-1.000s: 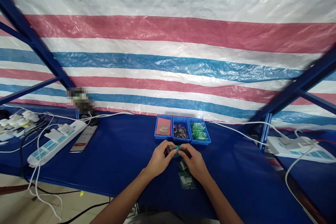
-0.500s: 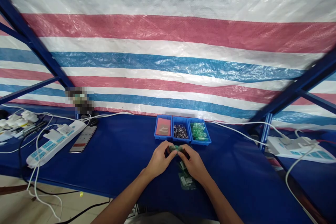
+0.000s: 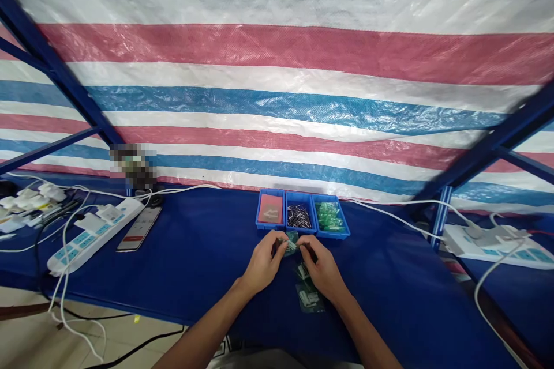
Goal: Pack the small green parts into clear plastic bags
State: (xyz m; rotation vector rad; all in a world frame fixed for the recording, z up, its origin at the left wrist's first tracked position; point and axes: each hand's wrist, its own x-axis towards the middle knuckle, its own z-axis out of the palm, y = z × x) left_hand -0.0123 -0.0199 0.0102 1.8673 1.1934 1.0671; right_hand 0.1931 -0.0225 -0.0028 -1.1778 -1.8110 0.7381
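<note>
My left hand (image 3: 263, 262) and my right hand (image 3: 322, 268) meet over the blue table (image 3: 199, 253), both pinching a small green part (image 3: 289, 242) between their fingertips. Just beyond the hands stand three small blue bins: one with a red card (image 3: 270, 209), one with dark metal pins (image 3: 298, 216), one with green parts (image 3: 328, 216). A clear bag of small pieces (image 3: 308, 295) lies under my right wrist.
A white power strip (image 3: 93, 233) and a phone (image 3: 138, 228) lie at the left with white cables. Another power strip (image 3: 493, 242) sits at the right. A striped tarp (image 3: 277, 81) hangs behind; blue frame bars (image 3: 56, 63) slant at both sides.
The hands stay together on the green part, with the fingers shifting slightly and the part turned a little between them. The view has nudged slightly.
</note>
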